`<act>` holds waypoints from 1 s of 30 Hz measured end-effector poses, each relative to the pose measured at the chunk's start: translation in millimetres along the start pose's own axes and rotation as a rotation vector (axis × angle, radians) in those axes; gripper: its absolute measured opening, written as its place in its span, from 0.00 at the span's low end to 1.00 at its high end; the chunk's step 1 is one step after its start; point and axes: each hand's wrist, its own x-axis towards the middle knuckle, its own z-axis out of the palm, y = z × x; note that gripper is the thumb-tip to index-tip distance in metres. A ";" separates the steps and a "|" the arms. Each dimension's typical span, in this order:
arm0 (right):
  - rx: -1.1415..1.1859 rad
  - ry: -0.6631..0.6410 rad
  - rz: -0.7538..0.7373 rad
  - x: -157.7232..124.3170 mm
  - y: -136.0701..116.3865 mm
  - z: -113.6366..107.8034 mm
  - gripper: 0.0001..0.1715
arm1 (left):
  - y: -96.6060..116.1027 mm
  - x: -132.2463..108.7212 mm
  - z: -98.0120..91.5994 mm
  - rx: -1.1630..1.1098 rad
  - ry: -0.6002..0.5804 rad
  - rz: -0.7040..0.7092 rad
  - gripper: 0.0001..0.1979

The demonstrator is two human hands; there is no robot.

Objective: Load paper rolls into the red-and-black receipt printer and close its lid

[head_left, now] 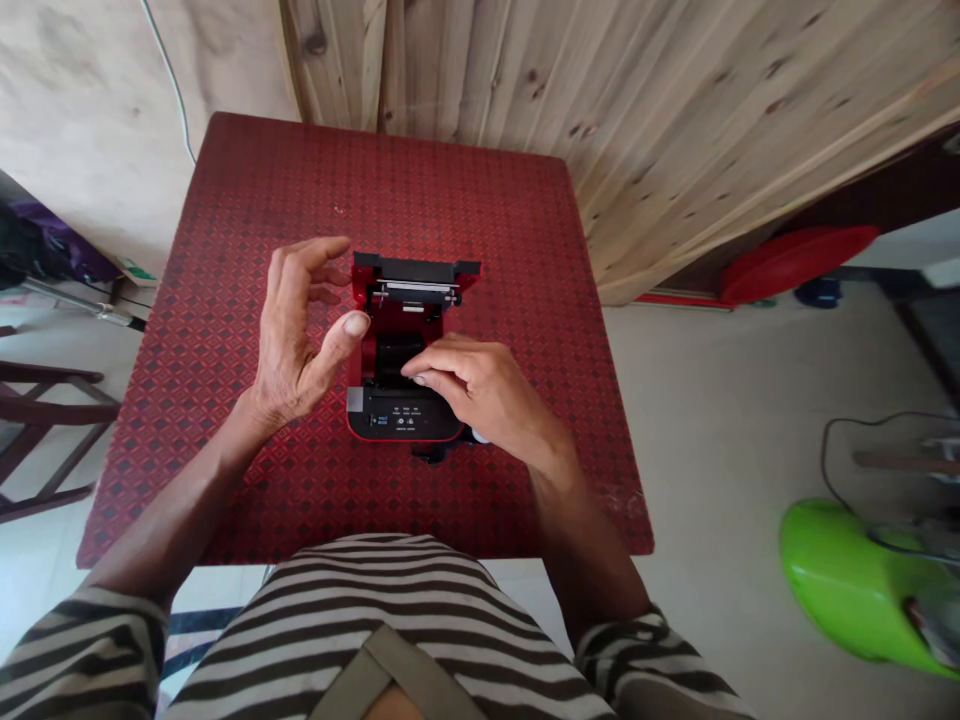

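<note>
A small red and black printer [405, 345] sits in the middle of a red patterned table [240, 260], its lid tipped open toward the far side. My right hand [484, 390] rests on the printer's right side, fingers laid flat across the rim of the open paper bay. My left hand [304, 330] hovers just left of the printer with fingers spread and curled, the thumb close to the printer's left edge, holding nothing. A small white object [480, 437] peeks out under my right wrist; I cannot make out what it is.
A wooden plank wall [600, 100] stands behind the table. A dark wooden chair [37, 420] is at the left. On the floor at the right are a green plastic object [847, 585] and a red basin [795, 260].
</note>
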 end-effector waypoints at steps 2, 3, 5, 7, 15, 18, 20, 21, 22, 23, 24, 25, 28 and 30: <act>-0.028 0.077 -0.025 -0.6 -4.1 3.6 0.12 | -0.9 4.8 2.4 0.007 0.001 0.000 0.33; -0.048 0.115 -0.033 -2.0 -7.1 6.5 0.11 | -0.9 7.5 2.8 -0.006 -0.010 0.002 0.33; -0.111 0.184 -0.047 -7.0 -14.2 13.6 0.12 | 0.0 12.6 2.4 -0.058 -0.059 0.003 0.32; -0.182 0.232 -0.081 -15.0 -20.6 21.7 0.13 | 2.4 15.3 0.2 -0.113 -0.103 0.011 0.31; -0.468 0.374 -0.239 -46.9 -21.8 47.1 0.16 | 13.0 -10.4 -16.8 0.062 -0.301 0.208 0.35; -0.495 0.431 -0.288 -48.9 -18.2 50.9 0.13 | 9.7 -29.3 -17.4 0.148 -0.348 0.282 0.36; -0.491 0.449 -0.292 -48.5 -16.7 51.9 0.13 | 6.9 -39.8 -16.4 0.197 -0.364 0.334 0.37; -0.486 0.455 -0.294 -48.1 -16.2 52.2 0.13 | 5.7 -43.9 -15.7 0.219 -0.371 0.353 0.37; -0.481 0.460 -0.296 -47.7 -15.7 52.5 0.13 | 4.6 -47.0 -14.9 0.236 -0.377 0.372 0.37; -0.476 0.465 -0.299 -47.3 -15.4 52.7 0.13 | 3.8 -49.3 -14.1 0.248 -0.378 0.387 0.37; -0.472 0.471 -0.302 -47.0 -15.0 52.8 0.13 | 3.2 -50.8 -13.2 0.257 -0.373 0.400 0.37; -0.471 0.477 -0.305 -46.9 -14.7 53.0 0.13 | 2.7 -51.7 -12.3 0.262 -0.363 0.411 0.38; -0.473 0.486 -0.313 -47.2 -13.9 53.1 0.14 | 2.3 -52.1 -9.7 0.283 -0.330 0.426 0.40; -0.470 0.486 -0.316 -47.9 -13.3 53.0 0.13 | 2.9 -52.0 -8.7 0.304 -0.322 0.426 0.40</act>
